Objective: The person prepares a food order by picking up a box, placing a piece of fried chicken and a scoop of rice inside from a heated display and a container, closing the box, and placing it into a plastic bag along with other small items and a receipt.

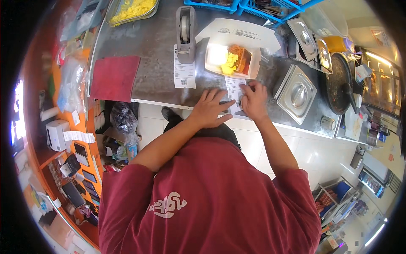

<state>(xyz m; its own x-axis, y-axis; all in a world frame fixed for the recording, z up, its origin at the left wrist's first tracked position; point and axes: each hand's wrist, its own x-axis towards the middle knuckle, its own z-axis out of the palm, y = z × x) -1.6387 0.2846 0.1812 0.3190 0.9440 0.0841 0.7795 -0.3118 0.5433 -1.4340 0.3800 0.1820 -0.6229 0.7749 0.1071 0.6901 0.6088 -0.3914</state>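
My left hand (pixel 212 108) rests palm down at the counter's front edge, its fingers spread and empty, a thumb and fingertip near a printed paper slip (pixel 234 90). Curled at the slip's right side, my right hand (pixel 255 102) has fingertips touching its edge; whether they pinch it is unclear. The slip's far end meets an open paperboard food box (pixel 255 65), whose lid (pixel 253 35) is folded back. Inside lie yellow scrambled egg (pixel 230 63), browned food (pixel 243 58) and something white, washed out by glare. To the left, a tape dispenser (pixel 186 52) stands on another printed slip (pixel 185 74).
A folded red cloth (pixel 114 78) lies on the metal counter (pixel 152 63). A tray of egg (pixel 133 9) and blue baskets (pixel 215 4) stand behind. Lidded steel pans (pixel 297 95), a can (pixel 328 123) and a dark round pan (pixel 337 84) are rightward. Phones and a printer (pixel 57 135) occupy the left shelf.
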